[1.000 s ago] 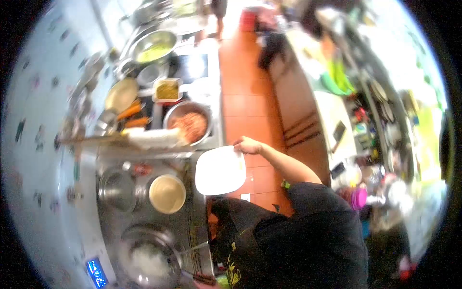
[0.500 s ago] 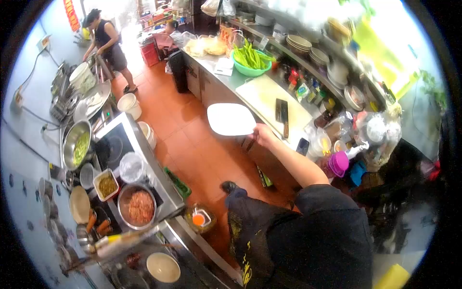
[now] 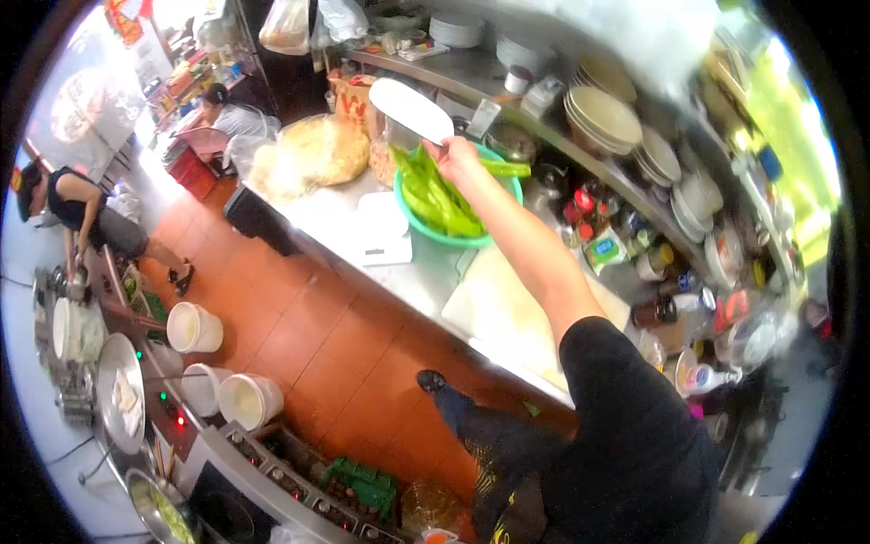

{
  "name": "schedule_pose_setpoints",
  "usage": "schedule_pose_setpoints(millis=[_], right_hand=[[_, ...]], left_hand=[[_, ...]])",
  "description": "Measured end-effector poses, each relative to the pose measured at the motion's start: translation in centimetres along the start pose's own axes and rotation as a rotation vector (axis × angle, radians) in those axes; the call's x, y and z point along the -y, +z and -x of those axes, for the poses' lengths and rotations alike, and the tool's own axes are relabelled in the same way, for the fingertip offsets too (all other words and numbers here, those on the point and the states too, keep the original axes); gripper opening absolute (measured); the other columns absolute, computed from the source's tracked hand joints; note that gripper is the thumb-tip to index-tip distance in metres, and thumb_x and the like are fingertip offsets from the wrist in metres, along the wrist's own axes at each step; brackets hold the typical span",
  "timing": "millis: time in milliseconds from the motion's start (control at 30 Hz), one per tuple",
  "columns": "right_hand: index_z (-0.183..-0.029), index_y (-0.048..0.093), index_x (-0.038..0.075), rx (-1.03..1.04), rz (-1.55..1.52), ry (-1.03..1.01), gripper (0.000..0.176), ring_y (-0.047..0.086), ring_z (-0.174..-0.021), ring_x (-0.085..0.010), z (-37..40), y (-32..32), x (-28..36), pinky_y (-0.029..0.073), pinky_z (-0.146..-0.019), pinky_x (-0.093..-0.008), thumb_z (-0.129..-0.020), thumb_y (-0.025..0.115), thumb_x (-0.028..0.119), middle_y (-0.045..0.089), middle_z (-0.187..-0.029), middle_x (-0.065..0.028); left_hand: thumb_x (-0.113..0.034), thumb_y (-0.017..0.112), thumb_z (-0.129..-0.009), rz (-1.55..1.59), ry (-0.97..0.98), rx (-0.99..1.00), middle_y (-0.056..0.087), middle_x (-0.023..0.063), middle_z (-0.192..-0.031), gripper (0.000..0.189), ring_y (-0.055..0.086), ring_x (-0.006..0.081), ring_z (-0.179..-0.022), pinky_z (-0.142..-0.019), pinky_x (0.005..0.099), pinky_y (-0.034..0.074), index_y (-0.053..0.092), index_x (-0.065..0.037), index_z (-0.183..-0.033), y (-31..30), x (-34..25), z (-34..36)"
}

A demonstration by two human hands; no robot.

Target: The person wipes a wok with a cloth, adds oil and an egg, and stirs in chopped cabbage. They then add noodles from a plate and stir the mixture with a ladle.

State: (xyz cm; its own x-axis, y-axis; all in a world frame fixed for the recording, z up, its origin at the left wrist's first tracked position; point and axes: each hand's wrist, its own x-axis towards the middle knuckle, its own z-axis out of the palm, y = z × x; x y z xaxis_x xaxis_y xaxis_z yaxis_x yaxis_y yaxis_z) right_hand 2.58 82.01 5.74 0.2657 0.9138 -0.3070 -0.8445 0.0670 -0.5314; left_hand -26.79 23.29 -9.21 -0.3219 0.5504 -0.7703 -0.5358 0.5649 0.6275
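My right hand (image 3: 458,161) grips the near end of a white plate (image 3: 412,109), which is tilted with its broad face partly toward me. The plate is raised at the shelf's edge, behind a green bowl (image 3: 512,195). Long green vegetables that look like peppers (image 3: 435,195) fill the bowl, and my wrist passes over them. Below my forearm lies a pale cutting board (image 3: 494,304), partly covered by the arm. A white kitchen scale (image 3: 385,243) sits left of the bowl. My left hand is out of the picture.
Stacked bowls (image 3: 603,118) and plates (image 3: 456,29) line the shelf. Bottles and jars (image 3: 589,213) crowd underneath. A large plastic bag (image 3: 322,150) rests on the counter's far end. White buckets (image 3: 249,401) stand by the stove. One person (image 3: 86,204) works at far left; another sits behind.
My right hand has carried the plate forward, from over the counter's front edge to above the bowl by the shelf, and tilted it. The view has shifted toward the far counter.
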Motion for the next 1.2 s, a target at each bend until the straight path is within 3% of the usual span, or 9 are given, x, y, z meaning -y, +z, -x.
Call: schedule_pose_setpoints(millis=[167,367,567,633,767,900,1000,1133,1200], right_hand=[[-0.121,0.043,-0.004,-0.342,0.069,-0.164,0.039,0.059,-0.1,-0.0343,-12.6,1.2,-0.7,0.061,-0.077,-0.0467,-0.084,0.035,-0.011,0.052,-0.118,-0.0191],[-0.117,0.048,-0.002,-0.479,-0.078,-0.375,0.031,0.061,-0.096,-0.0288,-20.2,0.8,0.4,0.062,-0.072,-0.04,-0.088,0.039,-0.007,0.055,-0.114,-0.0159],[-0.126,0.041,-0.004,-0.215,0.0,-0.48,0.035,0.053,-0.111,-0.0292,-22.5,-2.0,-0.8,0.052,-0.093,-0.0392,-0.091,0.047,-0.004,0.048,-0.128,-0.0167],[-0.139,0.024,0.0,-0.1,0.121,-0.43,0.052,0.046,-0.122,-0.0292,-19.5,-2.0,-0.4,0.05,-0.094,-0.0407,-0.092,0.045,-0.006,0.032,-0.142,-0.0158],[-0.147,0.014,0.002,0.158,0.755,-0.517,0.06,0.041,-0.131,-0.0297,-8.4,-4.1,-2.9,0.046,-0.098,-0.0399,-0.096,0.046,0.005,0.029,-0.149,-0.0167],[-0.14,0.033,0.0,0.415,0.986,-0.315,0.052,0.06,-0.105,-0.0206,12.7,-7.9,-7.0,0.052,-0.085,-0.0317,-0.094,0.055,0.013,0.045,-0.139,-0.0162],[-0.138,0.033,0.0,0.688,0.874,0.258,0.049,0.063,-0.095,-0.0206,28.3,-16.1,-12.0,0.053,-0.081,-0.0325,-0.094,0.052,0.008,0.051,-0.127,-0.0162],[-0.133,0.039,0.002,0.934,0.959,1.018,0.042,0.062,-0.094,-0.0228,51.2,-27.3,-14.3,0.055,-0.077,-0.0344,-0.094,0.053,0.007,0.055,-0.118,-0.0151],[-0.133,0.04,0.001,1.354,1.101,1.131,0.041,0.062,-0.096,-0.0226,61.2,-28.6,-12.3,0.055,-0.077,-0.0346,-0.094,0.053,0.006,0.057,-0.117,-0.0156]], left_hand=[[-0.022,0.051,-0.095,-0.083,-0.007,0.025,0.055,0.0065,-0.072,0.02,0.052,0.017,-0.06,-0.057,0.0333,0.047,0.058,-0.003,-0.098,7.0,-8.2,-5.2],[-0.021,0.051,-0.095,-0.105,-0.002,0.003,0.056,0.0066,-0.073,0.019,0.053,0.017,-0.061,-0.057,0.033,0.047,0.058,-0.003,-0.097,10.3,-12.9,-7.5],[-0.021,0.052,-0.095,-0.103,-0.021,-0.026,0.057,0.0067,-0.073,0.018,0.054,0.0171,-0.062,-0.058,0.0327,0.048,0.058,-0.003,-0.096,10.3,-12.7,-7.6],[-0.02,0.052,-0.095,-0.091,-0.021,-0.036,0.057,0.0067,-0.074,0.018,0.054,0.0171,-0.062,-0.058,0.0326,0.048,0.058,-0.003,-0.096,9.7,-11.8,-6.9],[-0.02,0.053,-0.094,-0.046,0.001,-0.057,0.057,0.0068,-0.074,0.018,0.055,0.0171,-0.063,-0.059,0.0324,0.048,0.058,-0.003,-0.096,7.5,-9.6,-4.2],[-0.02,0.053,-0.094,0.054,0.042,-0.119,0.058,0.0068,-0.075,0.017,0.056,0.0172,-0.064,-0.059,0.0322,0.049,0.058,-0.003,-0.095,3.1,-5.0,1.9],[-0.019,0.053,-0.094,0.183,0.066,-0.224,0.058,0.0069,-0.075,0.017,0.056,0.0172,-0.064,-0.059,0.032,0.049,0.058,-0.003,-0.095,-1.8,3.4,10.5],[-0.019,0.054,-0.094,0.445,0.033,-0.426,0.059,0.0069,-0.075,0.016,0.057,0.0172,-0.065,-0.06,0.0318,0.049,0.058,-0.003,-0.095,-5.8,25.4,27.1],[-0.019,0.054,-0.094,0.589,0.014,-0.527,0.059,0.007,-0.076,0.016,0.057,0.0172,-0.065,-0.06,0.0317,0.049,0.058,-0.003,-0.094,-6.0,37.0,34.6]])
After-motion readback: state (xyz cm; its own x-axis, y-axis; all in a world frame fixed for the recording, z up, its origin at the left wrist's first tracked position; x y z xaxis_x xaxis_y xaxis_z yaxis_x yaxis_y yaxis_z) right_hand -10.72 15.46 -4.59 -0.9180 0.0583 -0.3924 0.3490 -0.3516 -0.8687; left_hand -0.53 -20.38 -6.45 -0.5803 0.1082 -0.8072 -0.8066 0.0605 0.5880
